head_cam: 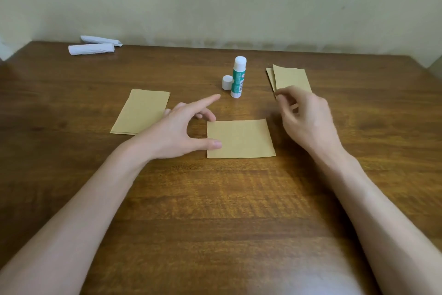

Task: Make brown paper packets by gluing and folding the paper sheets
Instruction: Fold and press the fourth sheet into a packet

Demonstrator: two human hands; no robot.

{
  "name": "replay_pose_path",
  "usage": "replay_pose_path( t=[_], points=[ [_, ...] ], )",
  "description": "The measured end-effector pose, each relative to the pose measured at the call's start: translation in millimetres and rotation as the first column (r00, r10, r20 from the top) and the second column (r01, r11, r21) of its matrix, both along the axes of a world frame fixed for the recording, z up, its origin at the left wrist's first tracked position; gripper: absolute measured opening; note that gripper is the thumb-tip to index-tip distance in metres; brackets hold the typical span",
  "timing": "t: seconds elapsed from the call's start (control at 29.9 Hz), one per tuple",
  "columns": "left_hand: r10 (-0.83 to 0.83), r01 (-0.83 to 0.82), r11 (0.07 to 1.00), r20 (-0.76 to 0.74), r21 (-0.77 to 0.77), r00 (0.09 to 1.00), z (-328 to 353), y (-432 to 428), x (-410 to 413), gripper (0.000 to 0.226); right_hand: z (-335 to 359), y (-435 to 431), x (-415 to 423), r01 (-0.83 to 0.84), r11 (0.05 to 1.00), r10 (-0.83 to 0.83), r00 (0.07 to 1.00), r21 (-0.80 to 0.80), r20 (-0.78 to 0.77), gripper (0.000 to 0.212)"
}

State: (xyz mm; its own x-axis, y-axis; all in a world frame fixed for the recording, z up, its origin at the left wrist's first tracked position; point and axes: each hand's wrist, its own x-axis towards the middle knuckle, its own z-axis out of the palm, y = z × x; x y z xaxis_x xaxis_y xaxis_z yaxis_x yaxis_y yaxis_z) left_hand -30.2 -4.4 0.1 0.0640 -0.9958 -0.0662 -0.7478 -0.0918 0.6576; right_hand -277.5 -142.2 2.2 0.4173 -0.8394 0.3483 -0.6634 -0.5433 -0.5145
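Now touches the brown sheet (pixel 241 138) at frame centre, long axis left to right, with the thumb of the spread left hand (pixel 174 132), glue stick (pixel 238 77) just above, right hand (pixel 308 115) curled by the upper-right stack (pixel 290 78), grip unclear.

Brown sheet (pixel 241 139) flat ctr; glue stick (pixel 238 77) upright, uncapped behind.

Matt brown paper sheets (pixel 240 138), glossy grained wood table (pixel 215 199), smooth plastic glue stick (pixel 238 77)
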Motion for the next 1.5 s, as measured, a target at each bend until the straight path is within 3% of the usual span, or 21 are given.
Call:
replay_pose_path(
  t=[0.1, 0.2, 0.37, 0.5, 0.57, 0.73, 0.8, 0.9, 1.0, 1.07, 1.17, 1.34, 1.5],
  points=[
    [0.036, -0.038, 0.998, -0.032, -0.051, 0.999, 1.8, -0.1, 0.0, 0.085, 2.9, 3.1, 3.0, -0.196, 0.962, 0.219, 0.97, 0.191, -0.108, 0.049],
    [0.056, -0.045, 0.996, 0.144, -0.079, 0.988, 0.1, -0.2, -5.6, 0.085, 1.6, 3.2, 1.8, -0.256, 0.927, 0.33, 0.903, 0.273, -0.275, 0.088],
    [0.028, -0.021, 0.999, 0.348, -0.024, 0.937, -2.9, -1.5, -9.9, 0.088, -0.3, 2.2, 1.8, -0.305, 0.912, 0.387, 0.861, 0.274, -0.329, 0.105],
    [0.027, -0.017, 0.999, 0.362, -0.032, 0.932, -2.7, -0.7, -10.5, 0.085, 0.9, 4.0, 1.7, -0.324, 0.899, 0.411, 0.856, 0.294, -0.313, 0.097],
    [0.025, -0.018, 1.0, 0.365, -0.024, 0.931, -2.4, -0.4, -11.2, 0.085, 1.1, 4.5, 2.2, -0.328, 0.889, 0.417, 0.869, 0.318, -0.268, 0.084],
    [0.024, -0.021, 1.0, 0.363, -0.013, 0.931, -1.3, 0.2, -12.1, 0.091, 2.4, 5.1, 3.9, -0.4, 0.842, 0.4, 0.913, 0.363, 0.078, 0.033],
    [0.039, -0.036, 0.999, 0.294, -0.014, 0.955, -0.8, -1.1, -12.6, 0.093, 3.3, 6.8, 4.2, -0.407, 0.83, 0.359, 0.913, 0.382, 0.193, 0.029],
    [0.148, -0.15, 0.988, -0.036, -0.037, 0.988, 2.7, -2.5, -14.6, 0.076, 2.1, 7.6, 5.9, -0.415, 0.816, 0.311, 0.902, 0.401, 0.3, 0.03],
    [0.249, -0.287, 0.957, -0.367, -0.051, 0.896, 6.5, -1.5, -18.9, 0.032, 3.2, 10.9, 8.0, -0.431, 0.79, 0.257, 0.879, 0.437, 0.402, 0.031],
    [0.258, -0.329, 0.942, -0.49, -0.064, 0.833, 7.0, -0.1, -22.1, 0.016, 4.8, 12.8, 8.2, -0.446, 0.76, 0.23, 0.865, 0.473, 0.446, 0.032],
    [0.22, -0.311, 0.944, -0.495, -0.109, 0.841, 6.1, 0.3, -25.2, 0.017, 7.3, 15.6, 8.2, -0.466, 0.737, 0.258, 0.863, 0.489, 0.435, 0.033],
    [0.138, -0.223, 0.968, -0.499, -0.116, 0.856, 6.1, 2.1, -31.7, 0.021, 4.3, 22.9, 12.3, -0.478, 0.738, 0.257, 0.851, 0.475, 0.457, 0.018],
    [0.148, -0.278, 0.94, -0.502, -0.196, 0.852, 3.3, -0.6, -33.0, 0.014, 3.1, 24.3, 13.5, -0.49, 0.725, 0.293, 0.855, 0.484, 0.427, 0.015]
  ],
)
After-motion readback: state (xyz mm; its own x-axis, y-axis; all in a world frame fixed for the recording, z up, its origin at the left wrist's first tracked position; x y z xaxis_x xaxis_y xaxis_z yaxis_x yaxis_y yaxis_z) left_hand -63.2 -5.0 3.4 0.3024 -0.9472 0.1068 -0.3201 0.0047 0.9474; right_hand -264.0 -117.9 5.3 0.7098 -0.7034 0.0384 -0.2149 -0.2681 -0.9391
